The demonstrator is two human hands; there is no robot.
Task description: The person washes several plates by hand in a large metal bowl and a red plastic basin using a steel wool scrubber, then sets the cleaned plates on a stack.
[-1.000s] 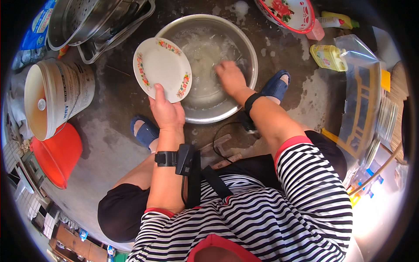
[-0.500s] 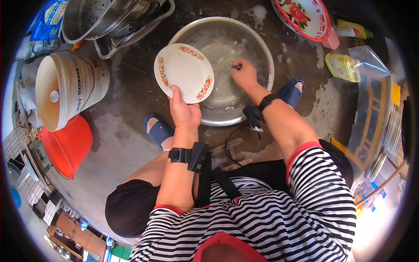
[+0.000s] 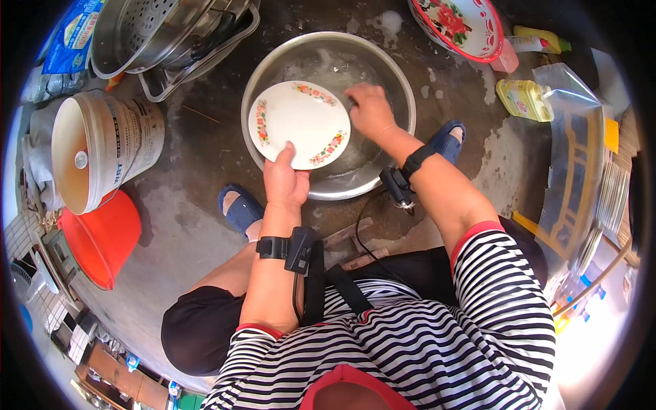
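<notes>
My left hand grips the near rim of a white plate with a flowered border, holding it tilted over a large steel basin of soapy water on the floor. My right hand is at the plate's right edge inside the basin, fingers curled; whether it holds a cloth or sponge is hidden. Both wrists carry black strapped devices.
A white bucket lies on its side at the left above an orange tub. A steel steamer pot in a wire rack stands at top left. A red-rimmed flowered bowl and yellow bottles lie at top right. My blue slippers flank the basin.
The plate has moved right, from beside the basin's left rim to over the water. My right hand shifted from the basin's middle to the plate's edge.
</notes>
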